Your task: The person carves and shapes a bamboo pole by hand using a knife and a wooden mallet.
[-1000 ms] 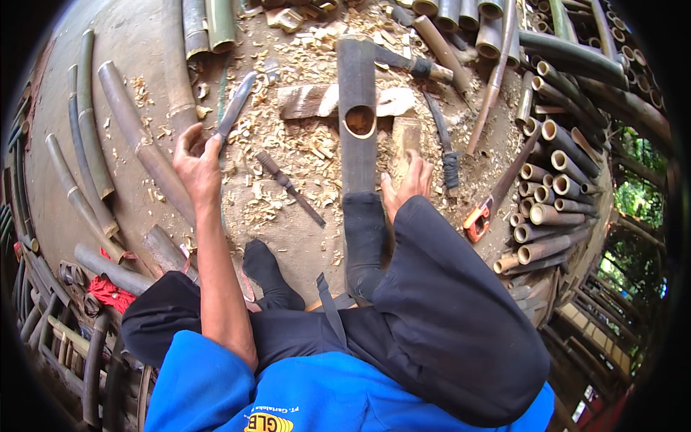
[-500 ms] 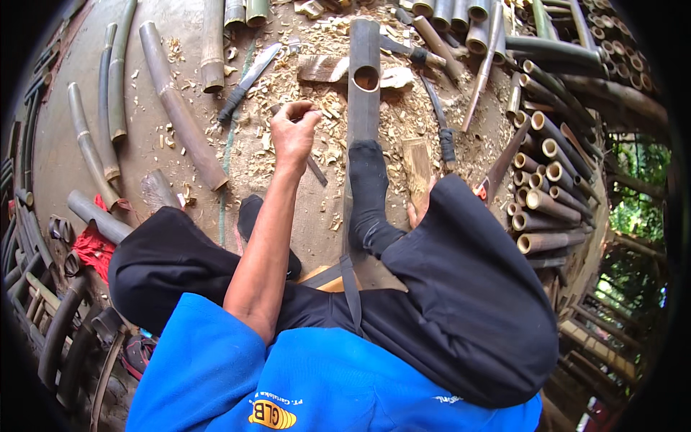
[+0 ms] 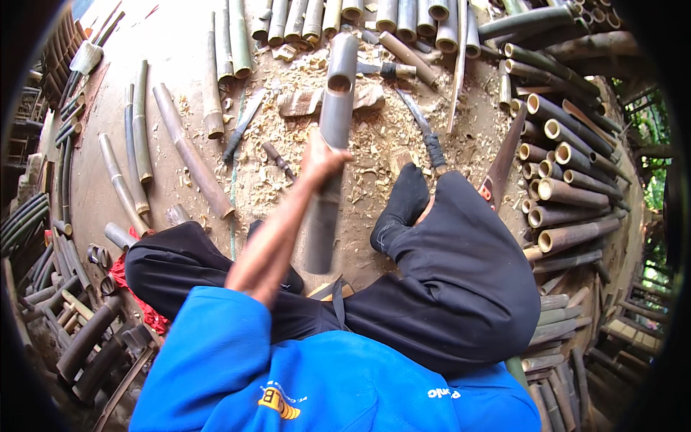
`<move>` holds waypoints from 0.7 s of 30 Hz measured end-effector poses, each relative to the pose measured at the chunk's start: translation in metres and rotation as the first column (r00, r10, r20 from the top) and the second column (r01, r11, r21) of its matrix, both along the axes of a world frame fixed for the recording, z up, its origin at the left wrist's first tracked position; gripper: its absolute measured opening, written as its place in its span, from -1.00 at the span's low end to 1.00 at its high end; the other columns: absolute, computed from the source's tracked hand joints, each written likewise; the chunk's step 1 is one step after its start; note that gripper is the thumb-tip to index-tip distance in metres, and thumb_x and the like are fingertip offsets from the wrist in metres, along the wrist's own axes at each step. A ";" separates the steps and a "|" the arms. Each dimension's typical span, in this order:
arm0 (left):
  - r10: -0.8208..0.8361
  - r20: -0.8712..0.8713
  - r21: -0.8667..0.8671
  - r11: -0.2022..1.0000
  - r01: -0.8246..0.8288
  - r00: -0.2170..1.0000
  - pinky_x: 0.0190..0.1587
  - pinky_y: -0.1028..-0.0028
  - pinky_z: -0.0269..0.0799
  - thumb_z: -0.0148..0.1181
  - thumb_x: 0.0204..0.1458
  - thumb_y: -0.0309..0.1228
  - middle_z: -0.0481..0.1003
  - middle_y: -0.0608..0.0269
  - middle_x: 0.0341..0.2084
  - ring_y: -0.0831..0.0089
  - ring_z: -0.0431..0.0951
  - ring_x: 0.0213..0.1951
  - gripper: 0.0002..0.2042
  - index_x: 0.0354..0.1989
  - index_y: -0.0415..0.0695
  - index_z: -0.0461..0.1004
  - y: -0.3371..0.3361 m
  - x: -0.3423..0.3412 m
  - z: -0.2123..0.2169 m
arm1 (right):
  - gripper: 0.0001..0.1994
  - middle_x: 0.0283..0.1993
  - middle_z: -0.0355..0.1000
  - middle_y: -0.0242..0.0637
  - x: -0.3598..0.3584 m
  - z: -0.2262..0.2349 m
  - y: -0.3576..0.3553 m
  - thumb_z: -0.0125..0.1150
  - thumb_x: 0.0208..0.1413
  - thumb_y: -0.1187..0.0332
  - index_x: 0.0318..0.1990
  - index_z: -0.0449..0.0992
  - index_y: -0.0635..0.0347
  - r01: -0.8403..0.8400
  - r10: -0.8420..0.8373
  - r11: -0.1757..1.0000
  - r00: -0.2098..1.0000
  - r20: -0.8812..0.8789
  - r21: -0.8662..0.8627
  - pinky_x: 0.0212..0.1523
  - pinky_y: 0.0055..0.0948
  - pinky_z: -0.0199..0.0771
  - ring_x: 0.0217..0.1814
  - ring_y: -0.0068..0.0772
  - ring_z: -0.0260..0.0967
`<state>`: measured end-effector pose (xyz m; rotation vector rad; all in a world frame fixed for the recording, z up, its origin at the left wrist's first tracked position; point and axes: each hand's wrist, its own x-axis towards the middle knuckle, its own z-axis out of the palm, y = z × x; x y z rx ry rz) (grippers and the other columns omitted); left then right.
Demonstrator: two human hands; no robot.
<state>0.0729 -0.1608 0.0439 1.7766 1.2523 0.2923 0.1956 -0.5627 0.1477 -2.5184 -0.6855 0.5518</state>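
My left hand (image 3: pixel 322 160) is wrapped round a dark bamboo tube (image 3: pixel 325 223) at about its middle. The tube has a round hole cut near its far end and lies apart from my sock-covered right foot (image 3: pixel 403 201). Its near end is just in front of my lap. Only a sliver of skin, seemingly my right hand (image 3: pixel 426 209), shows beside my right knee; its fingers are hidden. A short wooden block (image 3: pixel 296 103) lies by the tube's far part. A small chisel-like tool (image 3: pixel 278 160) rests left of my left hand.
A knife with a wrapped handle (image 3: pixel 242 127) lies at left; a curved blade (image 3: pixel 425 129) and a saw (image 3: pixel 502 162) lie at right. Wood shavings (image 3: pixel 367 147) cover the ground. Bamboo lengths (image 3: pixel 188 147) lie left; stacked tubes (image 3: pixel 568 191) stand right. A red cloth (image 3: pixel 147 317) sits by my left knee.
My left hand has closed round the bamboo tube, which has come off from under my right foot and shifted left and nearer. The foot has moved right.
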 end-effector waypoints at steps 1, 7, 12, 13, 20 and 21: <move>-0.102 -0.095 0.020 0.994 0.104 0.990 -0.01 0.23 0.61 0.55 -0.31 -0.35 0.56 -0.18 -0.09 0.06 0.65 -0.09 -0.27 0.08 -0.37 0.34 0.028 0.000 0.022 | -0.30 0.22 0.34 0.26 0.000 -0.006 -0.004 0.29 0.12 0.36 0.39 0.15 0.28 0.000 0.000 1.000 1.000 -0.016 -0.003 0.22 -0.03 0.43 0.22 0.30 0.40; -0.126 -0.775 0.451 0.578 0.680 0.620 0.23 -0.21 0.28 0.35 -0.09 -0.58 0.57 0.15 -0.08 0.24 0.56 0.09 -0.49 0.09 -0.07 0.38 0.158 -0.009 0.121 | -0.36 0.20 0.36 0.24 0.010 -0.011 0.003 0.27 0.13 0.36 0.36 0.21 0.27 -0.034 0.033 0.999 0.998 -0.056 -0.014 0.20 -0.04 0.45 0.21 0.28 0.42; -0.323 -0.780 0.550 0.055 0.833 0.536 0.33 -0.40 0.07 0.33 -0.11 -0.72 0.50 0.36 0.11 0.30 0.40 0.31 -0.39 0.16 0.08 0.42 0.217 -0.034 0.100 | -0.40 0.18 0.38 0.22 0.016 -0.011 0.027 0.26 0.14 0.36 0.33 0.26 0.27 -0.087 0.086 0.996 0.994 -0.061 -0.010 0.19 -0.05 0.46 0.19 0.26 0.43; -0.400 -0.820 0.427 0.051 0.903 0.410 0.42 -0.39 -0.05 0.33 -0.07 -0.71 0.48 0.38 0.15 0.34 0.38 0.33 -0.39 0.18 0.09 0.42 0.211 -0.023 0.092 | -0.41 0.18 0.39 0.22 0.017 -0.011 0.030 0.26 0.15 0.36 0.33 0.27 0.27 -0.090 0.088 0.996 0.994 -0.057 -0.026 0.19 -0.05 0.46 0.19 0.26 0.43; -0.613 -0.790 0.196 -0.210 0.958 0.028 0.50 -0.50 -0.33 0.45 -0.03 -0.50 0.39 0.45 0.26 0.38 0.14 0.47 -0.35 0.26 0.26 0.40 0.112 0.028 0.010 | -0.47 0.16 0.42 0.19 0.022 -0.004 0.059 0.24 0.16 0.36 0.29 0.34 0.26 -0.134 0.132 0.988 0.991 -0.035 -0.073 0.17 -0.05 0.48 0.17 0.24 0.45; -0.615 -0.788 0.171 -0.196 0.966 0.015 0.49 -0.51 -0.32 0.43 -0.02 -0.49 0.36 0.42 0.29 0.35 0.12 0.48 -0.36 0.28 0.26 0.40 0.102 0.033 -0.004 | -0.48 0.15 0.42 0.18 0.023 -0.004 0.065 0.23 0.16 0.36 0.29 0.35 0.26 -0.146 0.144 0.987 0.989 -0.036 -0.073 0.16 -0.06 0.48 0.17 0.24 0.46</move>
